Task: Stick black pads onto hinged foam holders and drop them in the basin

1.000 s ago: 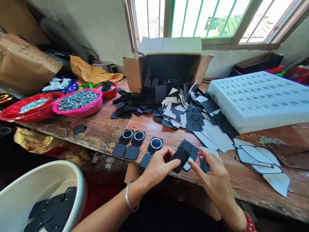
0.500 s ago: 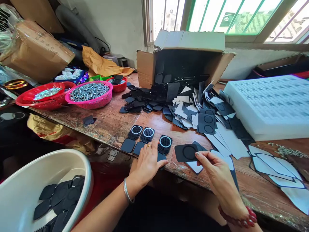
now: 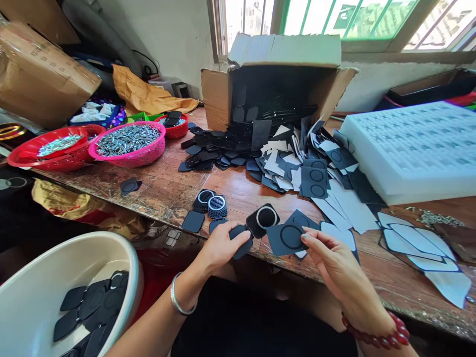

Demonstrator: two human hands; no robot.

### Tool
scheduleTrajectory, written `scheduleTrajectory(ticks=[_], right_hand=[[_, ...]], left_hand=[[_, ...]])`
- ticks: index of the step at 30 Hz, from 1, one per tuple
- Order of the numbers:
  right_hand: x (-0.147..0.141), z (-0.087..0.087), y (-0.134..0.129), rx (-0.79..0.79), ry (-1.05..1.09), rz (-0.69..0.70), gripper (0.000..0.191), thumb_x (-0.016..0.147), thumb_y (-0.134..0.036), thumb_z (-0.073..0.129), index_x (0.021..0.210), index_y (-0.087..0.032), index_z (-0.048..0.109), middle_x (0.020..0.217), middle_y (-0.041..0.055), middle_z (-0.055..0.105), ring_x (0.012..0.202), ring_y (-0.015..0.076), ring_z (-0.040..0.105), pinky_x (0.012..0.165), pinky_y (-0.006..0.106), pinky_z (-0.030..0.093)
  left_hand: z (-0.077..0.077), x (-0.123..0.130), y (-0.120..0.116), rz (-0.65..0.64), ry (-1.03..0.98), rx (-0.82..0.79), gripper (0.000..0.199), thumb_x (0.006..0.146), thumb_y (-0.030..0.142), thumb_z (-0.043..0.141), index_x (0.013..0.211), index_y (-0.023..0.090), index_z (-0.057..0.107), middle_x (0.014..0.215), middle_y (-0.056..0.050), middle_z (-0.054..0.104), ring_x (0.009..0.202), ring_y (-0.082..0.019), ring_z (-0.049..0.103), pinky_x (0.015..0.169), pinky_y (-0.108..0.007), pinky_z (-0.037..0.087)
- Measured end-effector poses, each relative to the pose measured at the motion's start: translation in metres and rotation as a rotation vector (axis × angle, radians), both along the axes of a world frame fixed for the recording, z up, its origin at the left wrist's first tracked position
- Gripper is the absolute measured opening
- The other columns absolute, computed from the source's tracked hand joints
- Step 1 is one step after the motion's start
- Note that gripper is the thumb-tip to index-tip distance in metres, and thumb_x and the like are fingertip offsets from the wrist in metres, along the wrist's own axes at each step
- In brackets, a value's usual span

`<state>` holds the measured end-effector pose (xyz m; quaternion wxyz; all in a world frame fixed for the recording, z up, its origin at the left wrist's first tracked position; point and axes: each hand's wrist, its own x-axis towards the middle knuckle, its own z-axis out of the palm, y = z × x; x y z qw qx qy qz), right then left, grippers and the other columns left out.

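Note:
My left hand grips a hinged black piece whose upper panel carries a white ring; the thumb presses on its lower panel. Between the fingers and thumb of my right hand is a dark square sheet marked with a round ring. The sheet's left edge is close to the ringed panel. Left of my left hand, two more ringed pieces stand on the wooden table, with a flat black panel in front. Another dark sheet and a white-backed one lie behind and under the held sheet.
An open cardboard box stands at the back, dark and white sheets spilling out. Baskets of metal parts are at the left, a white foam block at the right. A cream tub with black pieces sits lower left.
My left hand has picked up the rightmost ringed piece from the table and tilted it. My right hand's sheet has turned slightly and is nearer the piece. The view has shifted a little.

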<state>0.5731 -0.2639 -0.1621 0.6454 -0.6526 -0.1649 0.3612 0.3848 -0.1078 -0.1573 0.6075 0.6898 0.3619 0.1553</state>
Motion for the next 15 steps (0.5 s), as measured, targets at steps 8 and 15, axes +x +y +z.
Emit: scheduleTrajectory(ticks=[8, 15], right_hand=[[-0.003, 0.013, -0.007, -0.067, 0.18, 0.103, 0.04, 0.053, -0.048, 0.09, 0.058, -0.018, 0.065, 0.094, 0.009, 0.07, 0.088, 0.0222, 0.062, 0.068, 0.029, 0.053], [-0.01, 0.011, -0.01, -0.06, 0.244, 0.062, 0.04, 0.049, -0.044, 0.093, 0.059, -0.016, 0.067, 0.098, 0.0073, 0.069, 0.075, 0.0155, 0.062, 0.066, 0.028, 0.057]], left_hand=[[0.008, 0.0, -0.034, -0.061, 0.003, -0.631, 0.036, 0.064, 0.034, 0.072, 0.094, 0.018, 0.06, 0.073, 0.0, 0.07, 0.067, -0.018, 0.068, 0.06, -0.027, 0.054], [0.009, 0.009, -0.04, -0.123, 0.056, -0.653, 0.031, 0.064, 0.036, 0.068, 0.086, 0.018, 0.056, 0.064, -0.001, 0.068, 0.057, -0.017, 0.068, 0.05, -0.025, 0.054]])
